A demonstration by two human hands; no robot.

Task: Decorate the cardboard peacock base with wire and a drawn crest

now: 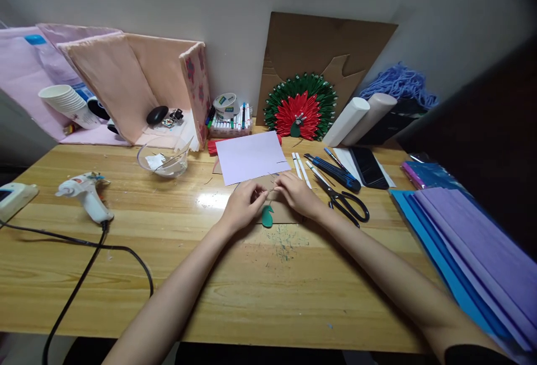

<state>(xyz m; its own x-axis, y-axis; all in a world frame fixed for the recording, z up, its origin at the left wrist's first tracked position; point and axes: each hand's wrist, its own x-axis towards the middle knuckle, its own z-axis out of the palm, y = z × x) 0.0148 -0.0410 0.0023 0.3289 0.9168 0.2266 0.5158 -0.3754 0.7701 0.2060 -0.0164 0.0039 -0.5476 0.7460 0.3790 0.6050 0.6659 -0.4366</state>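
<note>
My left hand [244, 204] and my right hand [297, 193] meet over the middle of the table, fingertips pinched close together. Between them runs a thin, pale strand, too fine to tell whether it is wire or string. Just below my fingers lies a green teardrop-shaped cutout with a pointed tip [267, 218], next to my left thumb. Under both hands is a piece of brown cardboard [287, 217], partly covered by them. A sheet of pale lilac paper [251, 155] lies just beyond, with a short dark strand on it.
Scissors [350, 205], a utility knife [333, 172] and white markers [301, 169] lie to the right, near a phone [369, 167]. A glue gun [90, 197] with its cord sits left, beside a clear bowl [168, 172]. A red-and-green fan-shaped peacock [300, 110] leans behind. Coloured sheets [474, 247] line the right edge.
</note>
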